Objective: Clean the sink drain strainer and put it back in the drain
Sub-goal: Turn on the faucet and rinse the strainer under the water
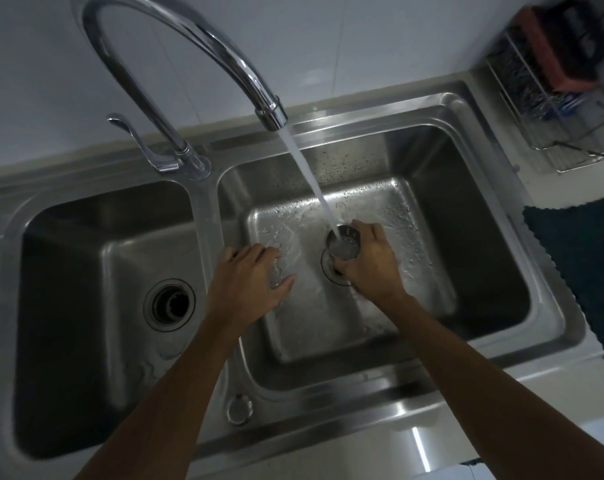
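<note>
Two-basin sink — right hand fingers grip strainer under faucet stream, partly covering drain; left hand fingers spread, empty.

Strainer under running water

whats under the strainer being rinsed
The right basin's drain opening: its ring shows left of the strainer. The rest is covered by the strainer and the right hand.

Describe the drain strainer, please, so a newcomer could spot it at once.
In the double steel sink, follow the faucet's stream into the right basin. It lands in a small metal cup, the strainer, held by the right hand above the drain. Only it has a perforated wall.
</note>
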Demonstrator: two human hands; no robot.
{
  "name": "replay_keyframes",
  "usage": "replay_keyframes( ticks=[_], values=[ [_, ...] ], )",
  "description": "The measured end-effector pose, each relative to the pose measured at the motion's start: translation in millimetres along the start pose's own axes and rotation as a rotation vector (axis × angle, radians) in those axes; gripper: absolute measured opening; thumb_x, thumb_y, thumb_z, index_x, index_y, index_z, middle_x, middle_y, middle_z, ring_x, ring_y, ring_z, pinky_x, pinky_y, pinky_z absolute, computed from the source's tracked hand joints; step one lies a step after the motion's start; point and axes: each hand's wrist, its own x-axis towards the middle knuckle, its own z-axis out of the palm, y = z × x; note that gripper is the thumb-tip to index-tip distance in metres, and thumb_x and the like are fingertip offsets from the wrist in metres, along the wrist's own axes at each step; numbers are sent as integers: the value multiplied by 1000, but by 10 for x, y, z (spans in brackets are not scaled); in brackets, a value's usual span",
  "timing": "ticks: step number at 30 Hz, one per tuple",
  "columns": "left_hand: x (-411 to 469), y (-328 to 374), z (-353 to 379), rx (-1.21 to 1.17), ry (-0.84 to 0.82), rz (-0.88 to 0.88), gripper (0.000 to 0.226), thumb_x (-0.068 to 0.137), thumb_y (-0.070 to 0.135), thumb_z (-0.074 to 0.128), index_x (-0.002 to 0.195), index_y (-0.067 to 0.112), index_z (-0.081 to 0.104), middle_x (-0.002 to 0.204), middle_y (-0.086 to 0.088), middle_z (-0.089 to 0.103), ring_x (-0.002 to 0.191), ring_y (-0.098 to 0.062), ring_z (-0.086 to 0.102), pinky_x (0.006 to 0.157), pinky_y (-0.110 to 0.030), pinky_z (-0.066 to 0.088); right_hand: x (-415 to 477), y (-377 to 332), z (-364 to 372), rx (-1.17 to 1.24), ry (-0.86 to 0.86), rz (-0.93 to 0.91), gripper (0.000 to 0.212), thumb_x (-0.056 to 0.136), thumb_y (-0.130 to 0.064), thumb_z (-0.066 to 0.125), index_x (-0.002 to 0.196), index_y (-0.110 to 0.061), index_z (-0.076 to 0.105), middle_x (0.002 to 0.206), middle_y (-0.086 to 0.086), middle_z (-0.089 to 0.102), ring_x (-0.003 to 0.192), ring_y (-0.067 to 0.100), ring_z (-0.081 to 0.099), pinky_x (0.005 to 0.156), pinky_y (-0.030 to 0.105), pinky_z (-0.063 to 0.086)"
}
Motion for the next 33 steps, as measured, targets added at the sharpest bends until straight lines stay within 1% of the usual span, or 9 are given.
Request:
replay_keyframes(
  ticks=[8, 11, 14, 17, 20, 23, 26, 29, 33],
  values=[
    [1, -12, 13, -1, 5, -7, 53, 89, 66, 61, 120, 23, 69, 107, 4, 74, 92, -18, 70, 88, -37, 43, -105, 92, -9, -49, -94, 19, 83, 78, -34, 87, 147, -13, 47, 141, 9, 49, 119, 29, 61, 96, 38, 54],
    [-1, -5, 5, -9, 20, -12, 52, 88, 65, 64, 118, 23, 70, 105, 4, 74, 92, -20, 70, 88, -38, 42, -85, 77, -18, -25, -25, 89, 83, 77, -33, 87, 147, -10, 49, 139, 11, 52, 117, 31, 62, 94, 38, 54],
    [1, -6, 7, -10, 12, -6, 52, 88, 66, 61, 119, 24, 69, 106, 4, 74, 93, -19, 70, 89, -38, 42, -74, 34, 22, -35, -76, 23, 84, 75, -33, 89, 144, -9, 49, 135, 12, 54, 117, 31, 61, 94, 38, 53],
    [3, 0, -4, -11, 7, -7, 51, 88, 66, 62, 118, 24, 68, 105, 4, 74, 92, -19, 70, 89, -38, 42, -89, 9, 71, -4, -66, 60, 86, 70, -39, 90, 138, -14, 45, 131, 12, 56, 118, 31, 55, 95, 43, 52],
    [3, 3, -7, -17, 13, -7, 50, 89, 65, 64, 118, 24, 68, 106, 4, 74, 92, -19, 70, 89, -38, 43, -115, 19, 123, -124, -148, 104, 86, 67, -50, 87, 132, -16, 42, 127, 12, 59, 117, 34, 54, 93, 45, 50],
    [1, 4, -4, -16, 20, -7, 50, 88, 65, 65, 118, 24, 69, 106, 4, 74, 92, -19, 69, 89, -38, 43, -153, 30, 210, -311, -314, 107, 93, 69, -57, 81, 139, -11, 41, 133, 15, 60, 120, 39, 55, 98, 46, 48],
    [-4, 1, -2, -28, 24, -10, 50, 88, 64, 66, 117, 23, 69, 106, 3, 74, 92, -20, 70, 89, -39, 45, -190, 27, 340, -343, -467, 116, 104, 72, -55, 77, 151, -8, 29, 131, 19, 60, 115, 42, 63, 92, 45, 53],
    [-7, 7, 1, -32, 43, -13, 49, 87, 63, 67, 115, 23, 69, 104, 4, 74, 90, -20, 70, 88, -40, 46, -206, -31, 468, -232, -455, 123, 103, 71, -51, 81, 148, -8, 29, 136, 22, 52, 116, 43, 62, 90, 45, 53],
    [0, 0, 12, -43, 39, -14, 50, 88, 65, 64, 116, 24, 69, 105, 5, 74, 91, -18, 70, 89, -40, 46, -245, -72, 650, -133, -445, 62, 99, 65, -31, 91, 142, -6, 35, 142, 21, 36, 119, 42, 56, 92, 42, 52]
  ],
)
